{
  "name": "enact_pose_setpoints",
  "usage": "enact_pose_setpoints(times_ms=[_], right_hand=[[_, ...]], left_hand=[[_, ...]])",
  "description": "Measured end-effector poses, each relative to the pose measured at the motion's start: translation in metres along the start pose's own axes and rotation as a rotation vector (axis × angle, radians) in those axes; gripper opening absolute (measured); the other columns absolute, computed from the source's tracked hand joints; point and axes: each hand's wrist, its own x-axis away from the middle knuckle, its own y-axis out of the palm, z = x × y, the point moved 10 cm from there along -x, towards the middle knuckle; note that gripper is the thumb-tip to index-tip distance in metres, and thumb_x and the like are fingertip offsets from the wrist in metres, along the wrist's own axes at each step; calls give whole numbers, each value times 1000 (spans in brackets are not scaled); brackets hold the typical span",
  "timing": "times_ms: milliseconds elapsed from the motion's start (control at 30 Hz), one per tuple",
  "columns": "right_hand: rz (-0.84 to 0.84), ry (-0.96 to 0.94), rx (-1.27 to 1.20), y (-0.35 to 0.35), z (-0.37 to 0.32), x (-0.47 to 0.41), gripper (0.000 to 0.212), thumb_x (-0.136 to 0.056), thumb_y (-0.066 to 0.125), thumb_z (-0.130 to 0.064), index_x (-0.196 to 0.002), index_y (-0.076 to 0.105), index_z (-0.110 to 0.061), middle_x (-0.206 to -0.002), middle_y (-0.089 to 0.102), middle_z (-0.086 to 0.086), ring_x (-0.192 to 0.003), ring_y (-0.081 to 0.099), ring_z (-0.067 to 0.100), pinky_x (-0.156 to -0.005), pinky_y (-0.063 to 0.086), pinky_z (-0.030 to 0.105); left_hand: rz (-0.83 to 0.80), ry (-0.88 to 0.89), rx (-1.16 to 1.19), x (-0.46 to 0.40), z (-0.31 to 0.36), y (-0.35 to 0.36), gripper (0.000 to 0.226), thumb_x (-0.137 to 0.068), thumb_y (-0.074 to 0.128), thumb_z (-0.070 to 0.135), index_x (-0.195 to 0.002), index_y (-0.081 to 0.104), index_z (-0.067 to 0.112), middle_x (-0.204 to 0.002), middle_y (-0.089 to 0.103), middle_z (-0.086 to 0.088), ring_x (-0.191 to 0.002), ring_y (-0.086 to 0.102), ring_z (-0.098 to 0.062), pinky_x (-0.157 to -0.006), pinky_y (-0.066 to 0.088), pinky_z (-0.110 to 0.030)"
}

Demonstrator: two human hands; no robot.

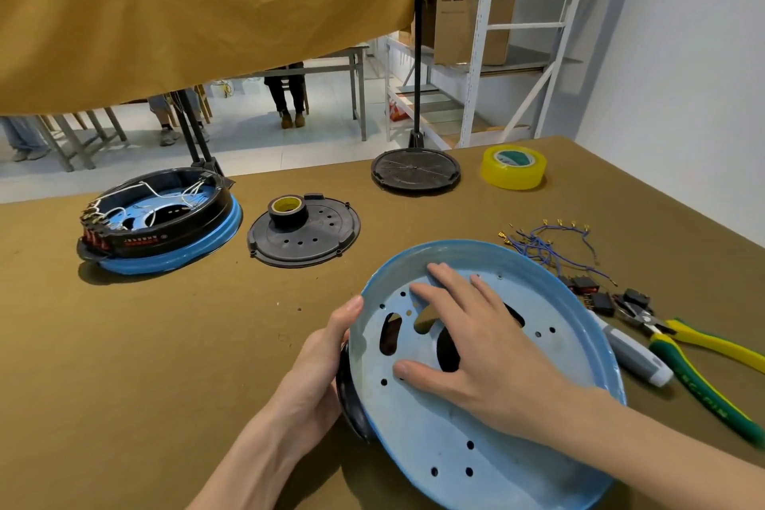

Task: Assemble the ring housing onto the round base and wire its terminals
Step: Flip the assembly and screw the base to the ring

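Note:
A round blue base (476,439) with holes and slots lies tilted at the near middle of the table. My right hand (467,344) presses flat on its inner face with fingers spread. My left hand (318,369) grips its left rim, thumb on the edge, with a black ring housing (350,397) showing underneath the base. A bundle of blue wires with brass terminals (546,248) lies to the right. Small black switches (592,294) sit beside the wires.
At far left stands a finished unit, a black ring with white wires on a blue base (161,224). A black cover with a tape roll (302,232), another black disc (416,170), yellow tape (513,168), green-yellow pliers (703,369) and a grey-white tool (637,356) lie around.

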Motion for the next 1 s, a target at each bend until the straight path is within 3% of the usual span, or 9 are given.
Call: enact_pose_setpoints(times_ms=[100,233,433,567,733,833,1000], right_hand=[[75,16,23,-10,-2,5,87,-85,41,-83,-153,36,-29,-168,16,-8,-156,-4,4,-125,-12,26],[117,65,0,-13,-2,12,92,-83,32,-86,-156,33,-29,-168,11,-8,-152,-12,1,-120,-16,19],[137,85,-17,-12,-4,16,86,-89,46,-79,-157,35,-27,-167,17,-4,-153,0,8,-119,-8,18],[139,120,4,-13,-3,19,93,-83,29,-86,-157,34,-29,-165,19,-5,-152,9,11,-118,-2,18],[175,148,1,-16,-3,24,87,-86,41,-81,-152,45,-23,-158,33,-3,-148,27,17,-119,17,26],[205,154,-2,-19,-4,28,86,-86,40,-78,-149,50,-20,-156,39,1,-147,33,21,-121,28,37],[227,165,37,-23,-5,29,86,-86,41,-77,-148,51,-18,-156,40,4,-148,34,25,-120,32,44]], left_hand=[[0,81,-30,0,10,6,60,-67,64,80,-109,77,40,-114,78,-8,-103,75,-29,-90,62,-44],[25,117,-56,0,15,5,65,-64,63,83,-105,79,36,-110,78,-11,-101,76,-32,-98,58,-54],[44,75,-84,0,15,2,72,-60,64,87,-102,81,32,-109,78,-13,-102,75,-34,-104,53,-57],[43,74,-101,1,16,1,74,-59,64,88,-101,81,29,-108,79,-12,-99,76,-33,-100,56,-53],[66,91,-120,2,18,1,79,-57,63,91,-98,82,27,-104,79,-13,-95,77,-33,-94,58,-51],[82,112,-135,3,20,1,83,-58,55,95,-94,83,26,-97,80,-14,-87,78,-30,-76,61,-40],[120,137,-122,5,22,-1,74,-76,60,81,-96,81,13,-100,77,-22,-87,76,-35,-76,62,-42]])
